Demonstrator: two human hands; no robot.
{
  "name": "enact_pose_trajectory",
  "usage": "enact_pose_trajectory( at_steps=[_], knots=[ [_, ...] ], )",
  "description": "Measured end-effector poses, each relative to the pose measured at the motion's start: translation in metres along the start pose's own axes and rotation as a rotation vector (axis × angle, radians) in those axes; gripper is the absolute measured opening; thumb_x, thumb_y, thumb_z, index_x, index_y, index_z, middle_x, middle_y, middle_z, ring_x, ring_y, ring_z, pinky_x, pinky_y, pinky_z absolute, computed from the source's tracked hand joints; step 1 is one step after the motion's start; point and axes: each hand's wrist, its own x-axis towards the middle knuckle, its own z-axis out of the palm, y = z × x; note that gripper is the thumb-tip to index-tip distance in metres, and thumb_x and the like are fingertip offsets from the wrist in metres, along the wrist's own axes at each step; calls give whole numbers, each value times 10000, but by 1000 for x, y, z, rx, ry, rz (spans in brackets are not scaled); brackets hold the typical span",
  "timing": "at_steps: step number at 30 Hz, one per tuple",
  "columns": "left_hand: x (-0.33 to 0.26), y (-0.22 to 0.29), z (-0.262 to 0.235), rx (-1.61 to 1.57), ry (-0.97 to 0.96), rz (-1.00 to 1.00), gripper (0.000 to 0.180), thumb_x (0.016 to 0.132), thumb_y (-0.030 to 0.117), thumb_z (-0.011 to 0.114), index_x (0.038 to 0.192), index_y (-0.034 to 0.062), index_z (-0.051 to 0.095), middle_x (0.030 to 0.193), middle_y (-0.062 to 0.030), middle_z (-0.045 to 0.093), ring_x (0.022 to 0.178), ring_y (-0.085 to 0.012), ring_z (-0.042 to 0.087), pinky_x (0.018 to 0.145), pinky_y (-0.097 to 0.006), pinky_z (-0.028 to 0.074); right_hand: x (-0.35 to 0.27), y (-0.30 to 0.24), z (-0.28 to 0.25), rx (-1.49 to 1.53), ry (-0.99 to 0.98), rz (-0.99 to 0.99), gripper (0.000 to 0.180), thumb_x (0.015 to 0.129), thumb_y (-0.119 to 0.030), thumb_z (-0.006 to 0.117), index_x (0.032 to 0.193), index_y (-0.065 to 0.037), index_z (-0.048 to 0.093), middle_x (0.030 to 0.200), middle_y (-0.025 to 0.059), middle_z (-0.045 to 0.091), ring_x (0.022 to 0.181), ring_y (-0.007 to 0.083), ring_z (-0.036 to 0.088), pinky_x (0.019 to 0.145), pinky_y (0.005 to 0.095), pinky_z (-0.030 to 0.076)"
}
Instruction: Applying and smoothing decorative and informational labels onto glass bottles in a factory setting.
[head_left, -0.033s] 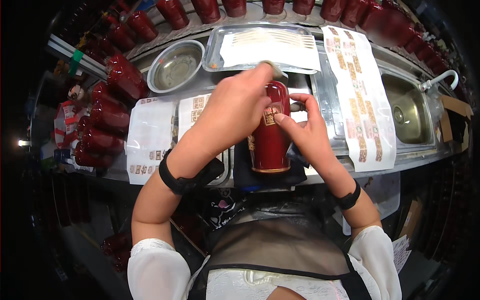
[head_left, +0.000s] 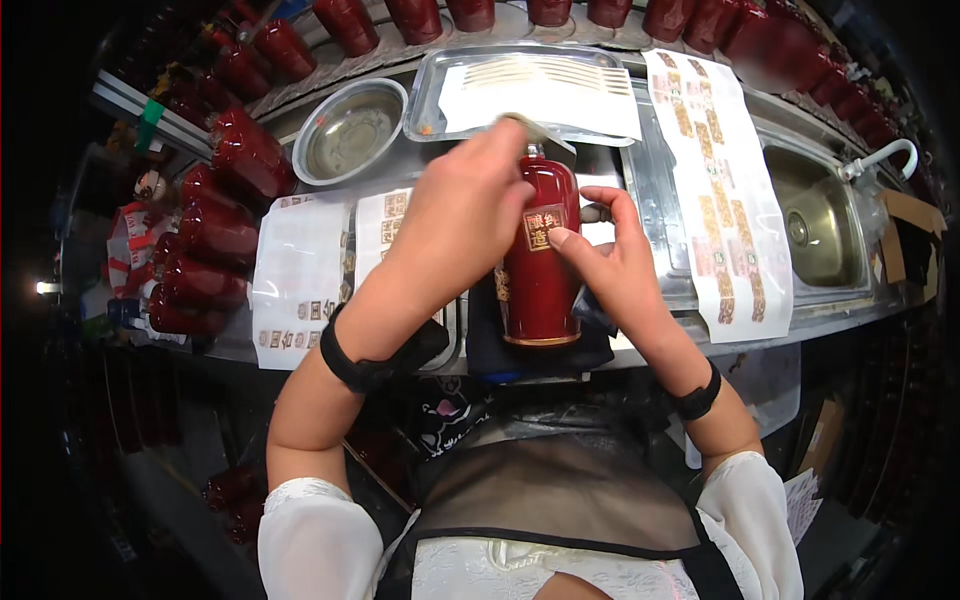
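Observation:
A glossy red bottle [head_left: 545, 290] with a gold square label lies in front of me over a dark cloth [head_left: 595, 350], its silvery neck pointing away. My right hand [head_left: 610, 255] grips it from the right, thumb on the label's edge and fingers bent round the side. Across the bottle's upper left comes my left hand [head_left: 475, 195], blurred, its fingers curled by the neck. At those fingertips shows a thin greyish piece [head_left: 540, 130], too blurred to name. A dark grey part is partly hidden behind the right fingers.
Printed decal sheets lie left [head_left: 300, 290] and right [head_left: 715, 200]. Behind are a metal bowl [head_left: 352, 130] and a metal tray [head_left: 425, 100] bearing striped white paper. At right is a sink [head_left: 815, 240] with a white tap [head_left: 885, 155]. Several red bottles [head_left: 255, 155] line the left and back.
My left hand has moved slightly up and to the left, away from the bottle's neck, which now shows more. The right hand and the bottle have hardly moved.

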Motion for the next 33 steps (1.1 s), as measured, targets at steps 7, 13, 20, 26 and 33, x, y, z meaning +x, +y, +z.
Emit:
enact_pose_trajectory(
  at_steps=[7, 13, 20, 26, 33],
  knots=[
    [-54, -2, 44, -1024, 243, -599, 507, 989, 144, 597, 1409, -20, 368, 1398, -159, 546, 1207, -158, 541, 967, -301, 468, -2, -8, 0, 200, -54, 20, 542, 878, -220, 748, 1294, -2, 478, 1183, 135, 581, 651, 63, 567, 578, 220, 484],
    [-57, -4, 50, -1189, 272, -622, 399, 970, 91, 630, 1268, -17, 387, 1322, -189, 559, 1231, -194, 558, 1043, -326, 460, -3, -7, 5, 68, -6, -28, 525, 883, -203, 742, 1287, -6, 470, 1150, 122, 578, 639, 54, 574, 553, 200, 466],
    [-60, -9, 58, -1237, 325, -628, 412, 957, 97, 664, 1255, -8, 400, 1311, -191, 583, 1190, -185, 588, 998, -313, 499, -1, -14, 12, 63, 24, 3, 520, 865, -171, 759, 1253, -11, 452, 1150, 125, 564, 606, 27, 540, 499, 191, 423],
    [-59, -11, 61, -1271, 345, -630, 324, 970, 91, 647, 1176, -7, 419, 1326, -202, 572, 1193, -178, 582, 996, -310, 502, 0, -16, 15, 82, 38, 20, 531, 869, -162, 756, 1256, -10, 425, 1188, 141, 539, 622, 34, 557, 504, 187, 431],
    [-54, -9, 57, -1310, 354, -632, 333, 981, 89, 627, 1216, -21, 418, 1325, -204, 570, 1190, -169, 579, 992, -307, 500, 4, -23, 12, 151, 22, 82, 515, 875, -170, 750, 1238, 2, 428, 1170, 141, 542, 667, 65, 611, 533, 191, 466]
  ],
)
